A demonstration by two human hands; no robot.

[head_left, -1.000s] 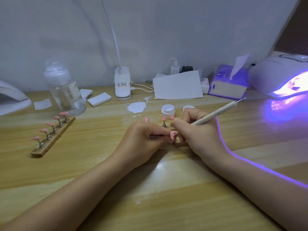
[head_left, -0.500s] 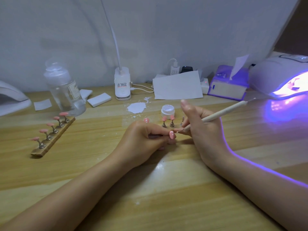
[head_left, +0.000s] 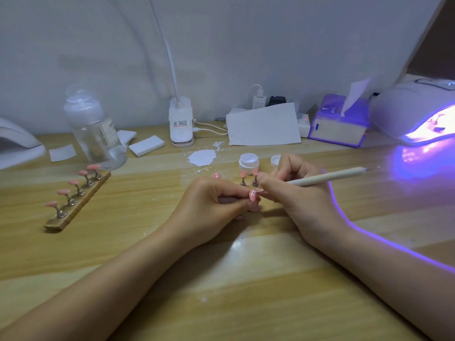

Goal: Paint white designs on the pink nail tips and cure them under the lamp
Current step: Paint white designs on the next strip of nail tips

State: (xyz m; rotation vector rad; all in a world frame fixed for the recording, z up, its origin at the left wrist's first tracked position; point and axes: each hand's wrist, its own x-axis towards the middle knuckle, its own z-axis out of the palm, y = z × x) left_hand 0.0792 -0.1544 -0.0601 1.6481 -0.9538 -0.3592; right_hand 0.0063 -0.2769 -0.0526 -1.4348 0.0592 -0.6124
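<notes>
My left hand (head_left: 211, 205) pinches a pink nail tip (head_left: 253, 195) on its small stand at the table's middle. My right hand (head_left: 298, 193) grips a white dotting pen (head_left: 327, 179), and the pen's tip touches the held nail tip, which shows a white dot. Behind the hands stand two more pink nail tips on metal stands (head_left: 249, 178), and a third (head_left: 216, 175) sits to their left. An open jar of white gel (head_left: 248, 162) stands just beyond them. At the far right the curing lamp (head_left: 416, 114) glows violet.
A wooden holder (head_left: 76, 205) with several pink tips lies at the left. Behind it stand a clear bottle (head_left: 93, 129), white pads (head_left: 146, 145), a clip lamp base (head_left: 181, 124), a white paper sheet (head_left: 263, 125) and a tissue box (head_left: 338, 124). A white paint blob (head_left: 202, 157) marks the table.
My right hand, which had opened out beside the nail tip, has curled back round the pen and brought its tip onto the held nail tip. My left hand stays put.
</notes>
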